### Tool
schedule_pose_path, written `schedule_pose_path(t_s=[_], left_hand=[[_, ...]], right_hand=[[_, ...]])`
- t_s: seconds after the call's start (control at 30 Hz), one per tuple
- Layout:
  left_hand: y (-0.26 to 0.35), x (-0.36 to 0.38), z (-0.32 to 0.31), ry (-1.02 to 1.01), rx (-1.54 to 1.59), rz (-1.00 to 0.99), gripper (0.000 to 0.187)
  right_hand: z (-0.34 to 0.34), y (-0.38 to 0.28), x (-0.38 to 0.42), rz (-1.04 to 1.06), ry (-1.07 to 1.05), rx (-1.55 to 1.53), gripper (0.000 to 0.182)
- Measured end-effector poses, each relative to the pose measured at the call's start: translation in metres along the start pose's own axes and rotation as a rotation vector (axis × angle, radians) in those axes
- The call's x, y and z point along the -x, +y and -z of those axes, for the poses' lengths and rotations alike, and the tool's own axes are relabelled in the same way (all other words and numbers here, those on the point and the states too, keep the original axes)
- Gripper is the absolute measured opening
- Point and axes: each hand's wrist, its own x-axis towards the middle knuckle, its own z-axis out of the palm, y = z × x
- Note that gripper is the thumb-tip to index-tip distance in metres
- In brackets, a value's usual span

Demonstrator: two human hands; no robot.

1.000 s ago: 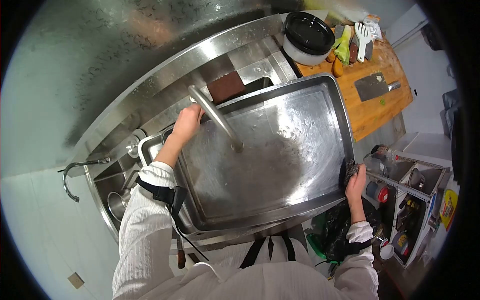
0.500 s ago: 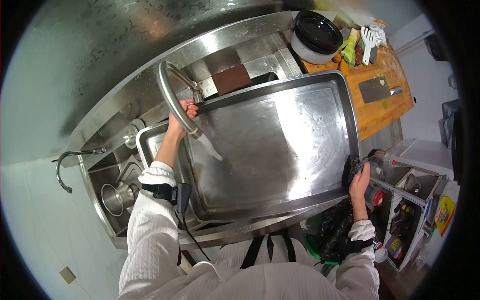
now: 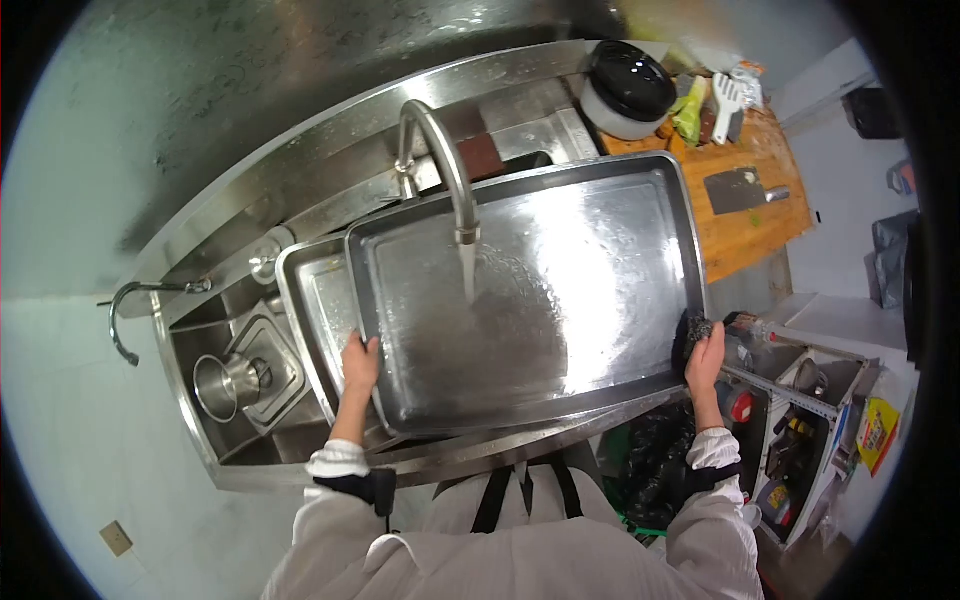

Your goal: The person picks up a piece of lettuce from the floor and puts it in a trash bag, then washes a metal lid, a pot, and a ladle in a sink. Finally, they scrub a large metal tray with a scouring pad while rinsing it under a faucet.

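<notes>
A large, deep metal baking tray (image 3: 500,360) lies slightly tilted across the sink, its inside wet. Water runs into it from the curved faucet (image 3: 466,205). My left hand (image 3: 360,365) is at the tray's left rim, thumb on the inner side and fingers on the outer side, closed around the edge. At the right rim, my right hand (image 3: 706,358) is closed on a dark steel wool scrubber (image 3: 698,328), which touches the tray's edge. Part of a second metal tray (image 3: 290,290) shows underneath on the left.
In the left basin are a metal pot (image 3: 222,388) and a small metal lid or pan (image 3: 290,380). A second faucet (image 3: 122,310) stands far left. On the wooden board (image 3: 740,245) at right lie a cleaver (image 3: 735,192) and a white slotted spatula (image 3: 727,105). A black bag (image 3: 655,460) is below.
My left hand has let go of the faucet's handle area and moved down to the tray's left rim. The faucet spout has swung right, and its stream now falls farther into the tray.
</notes>
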Motion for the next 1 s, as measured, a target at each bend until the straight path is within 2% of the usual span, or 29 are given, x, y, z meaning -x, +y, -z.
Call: schedule_pose_path(t_s=[0.07, 0.13, 0.23, 0.3, 0.5, 0.57, 0.63, 0.77, 0.87, 0.93, 1.0], left_hand=[[0.001, 0.017, 0.016, 0.019, 0.12, 0.05, 0.026], [0.005, 0.036, 0.043, 0.186, 0.201, -0.069, 0.027], [0.019, 0.063, 0.09, 0.357, 0.216, -0.001, 0.033], [0.014, 0.077, 0.116, 0.424, 0.193, -0.019, 0.036], [0.012, 0.123, 0.166, 0.508, 0.044, 0.041, 0.03], [0.012, 0.134, 0.176, 0.52, 0.039, 0.058, 0.03], [0.007, 0.142, 0.179, 0.525, 0.038, 0.066, 0.03], [-0.009, 0.15, 0.166, 0.478, 0.057, 0.071, 0.03], [0.003, 0.154, 0.153, 0.4, 0.081, 0.077, 0.031], [-0.004, 0.147, 0.131, 0.338, 0.15, 0.14, 0.031], [-0.016, 0.145, 0.113, 0.371, 0.136, 0.075, 0.032]], right_hand=[[-0.001, 0.008, 0.0, 0.015, 0.009, 0.032, 0.021], [-0.006, 0.006, 0.001, -0.027, -0.045, -0.053, 0.02], [-0.02, -0.005, 0.003, -0.034, -0.085, -0.17, 0.019], [-0.034, -0.022, 0.004, 0.04, -0.016, -0.221, 0.02], [-0.053, -0.049, -0.004, 0.129, -0.023, -0.307, 0.022], [-0.052, -0.052, -0.002, 0.073, -0.168, -0.375, 0.019], [-0.047, -0.054, 0.001, 0.054, -0.264, -0.404, 0.015], [-0.014, -0.056, 0.006, 0.044, -0.258, -0.324, 0.015], [0.018, -0.044, 0.0, 0.069, -0.243, -0.227, 0.015], [0.037, -0.035, -0.006, 0.034, -0.278, -0.179, 0.016], [0.055, -0.033, -0.012, 0.055, -0.274, -0.163, 0.017]])
